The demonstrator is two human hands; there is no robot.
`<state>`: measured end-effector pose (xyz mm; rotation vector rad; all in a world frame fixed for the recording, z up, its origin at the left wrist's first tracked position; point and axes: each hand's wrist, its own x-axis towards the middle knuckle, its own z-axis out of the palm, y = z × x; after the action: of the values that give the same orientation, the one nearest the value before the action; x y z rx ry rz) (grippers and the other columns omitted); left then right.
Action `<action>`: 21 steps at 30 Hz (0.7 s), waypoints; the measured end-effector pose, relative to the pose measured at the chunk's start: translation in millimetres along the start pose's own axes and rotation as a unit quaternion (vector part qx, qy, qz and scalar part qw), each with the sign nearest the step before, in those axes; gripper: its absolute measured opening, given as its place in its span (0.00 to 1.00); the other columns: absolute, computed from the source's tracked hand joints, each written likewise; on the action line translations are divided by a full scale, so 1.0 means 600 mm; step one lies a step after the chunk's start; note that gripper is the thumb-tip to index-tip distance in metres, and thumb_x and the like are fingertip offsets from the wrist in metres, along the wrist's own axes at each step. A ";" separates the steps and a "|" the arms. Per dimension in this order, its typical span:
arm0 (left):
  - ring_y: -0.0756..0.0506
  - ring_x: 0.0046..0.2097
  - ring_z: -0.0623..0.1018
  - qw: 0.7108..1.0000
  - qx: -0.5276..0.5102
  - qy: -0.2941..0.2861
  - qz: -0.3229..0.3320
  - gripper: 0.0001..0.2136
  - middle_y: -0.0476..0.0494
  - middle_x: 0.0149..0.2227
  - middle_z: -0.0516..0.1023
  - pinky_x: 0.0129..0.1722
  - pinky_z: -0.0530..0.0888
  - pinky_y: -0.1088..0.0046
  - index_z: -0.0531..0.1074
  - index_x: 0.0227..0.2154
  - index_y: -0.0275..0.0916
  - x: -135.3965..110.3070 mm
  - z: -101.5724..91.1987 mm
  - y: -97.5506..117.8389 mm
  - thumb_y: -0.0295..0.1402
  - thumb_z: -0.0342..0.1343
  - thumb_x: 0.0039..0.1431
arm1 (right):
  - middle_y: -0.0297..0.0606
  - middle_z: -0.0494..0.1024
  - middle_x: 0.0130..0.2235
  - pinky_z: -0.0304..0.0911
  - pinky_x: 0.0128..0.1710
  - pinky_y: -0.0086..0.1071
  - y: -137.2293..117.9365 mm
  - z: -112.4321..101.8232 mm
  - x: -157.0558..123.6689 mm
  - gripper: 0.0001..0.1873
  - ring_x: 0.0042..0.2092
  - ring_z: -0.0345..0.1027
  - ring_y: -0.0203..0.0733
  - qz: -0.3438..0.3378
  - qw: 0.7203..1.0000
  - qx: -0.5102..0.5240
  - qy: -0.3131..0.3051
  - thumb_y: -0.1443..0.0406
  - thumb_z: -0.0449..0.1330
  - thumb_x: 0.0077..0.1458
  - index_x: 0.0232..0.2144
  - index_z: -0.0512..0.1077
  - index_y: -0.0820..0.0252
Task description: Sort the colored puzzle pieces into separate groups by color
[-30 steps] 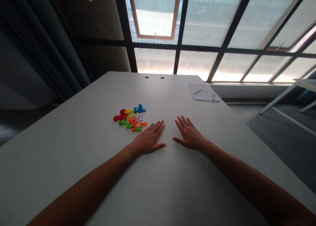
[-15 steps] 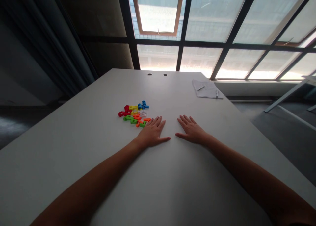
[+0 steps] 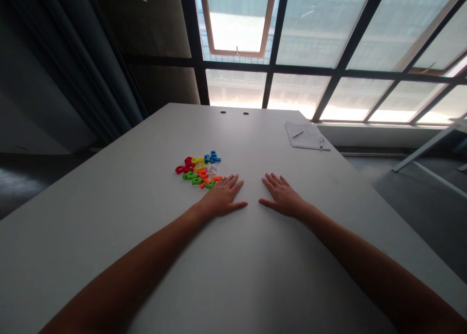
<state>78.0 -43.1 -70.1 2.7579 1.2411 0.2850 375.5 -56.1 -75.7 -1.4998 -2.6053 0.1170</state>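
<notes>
My left hand (image 3: 223, 197) lies flat on the white table (image 3: 233, 266), fingers outstretched and thumb pointing inward. Its outer edge is right beside a cluster of small plastic toy pieces, and it covers part of the nearest ones. Among them are red pieces (image 3: 188, 165), yellow pieces (image 3: 198, 161), blue pieces (image 3: 212, 157), a white piece (image 3: 211, 169), green pieces (image 3: 197, 181) and orange pieces (image 3: 203, 174). Across a gap to the right, my right hand (image 3: 283, 197) also rests palm down with its fingers extended. Neither hand holds anything.
Papers (image 3: 308, 135) with two pens lie at the table's far right. Two round holes (image 3: 245, 114) sit near the far edge. Large windows (image 3: 237, 86) stand behind the table, a dark curtain (image 3: 76, 57) hangs left, and another table's leg (image 3: 425, 147) shows at right.
The camera view has tilted slightly. My left hand has shifted slightly to the left; my right hand stays flat in nearly the same place. The toy pieces lie as before.
</notes>
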 end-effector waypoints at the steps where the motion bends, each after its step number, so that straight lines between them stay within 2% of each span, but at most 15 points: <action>1: 0.34 0.76 0.57 1.000 0.000 0.002 0.005 0.42 0.30 0.76 0.56 0.74 0.57 0.52 0.61 0.73 0.38 0.000 -0.001 -0.002 0.65 0.46 0.68 | 0.56 0.52 0.76 0.39 0.76 0.57 0.000 -0.001 0.000 0.54 0.78 0.40 0.61 0.000 1.000 0.001 -0.001 0.32 0.44 0.65 0.76 0.53 0.65; 11: 0.33 0.76 0.58 1.000 0.005 -0.017 0.022 0.40 0.33 0.76 0.55 0.74 0.56 0.50 0.60 0.74 0.40 -0.004 -0.021 -0.011 0.64 0.42 0.70 | 0.57 0.51 0.76 0.38 0.76 0.56 -0.002 -0.005 -0.001 0.55 0.78 0.40 0.60 0.003 1.000 0.007 -0.004 0.31 0.43 0.65 0.76 0.54 0.65; 15: 0.33 0.77 0.53 1.000 0.009 -0.020 0.007 0.44 0.30 0.77 0.50 0.75 0.54 0.50 0.55 0.76 0.37 -0.003 -0.023 -0.010 0.65 0.43 0.69 | 0.57 0.51 0.76 0.38 0.76 0.56 -0.003 -0.005 -0.001 0.54 0.78 0.40 0.61 0.005 1.000 0.005 -0.001 0.32 0.44 0.66 0.76 0.54 0.66; 21: 0.35 0.77 0.53 1.000 0.005 -0.030 0.000 0.44 0.29 0.77 0.52 0.76 0.52 0.52 0.58 0.75 0.34 0.002 -0.017 -0.010 0.65 0.44 0.69 | 0.56 0.52 0.76 0.39 0.76 0.55 -0.005 -0.008 0.000 0.53 0.78 0.41 0.60 0.007 1.000 -0.002 -0.004 0.32 0.44 0.66 0.75 0.55 0.65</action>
<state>72.1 -37.7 -60.9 2.7541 1.2308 0.1950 374.1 -57.7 -70.4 -1.5211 -2.6034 0.1198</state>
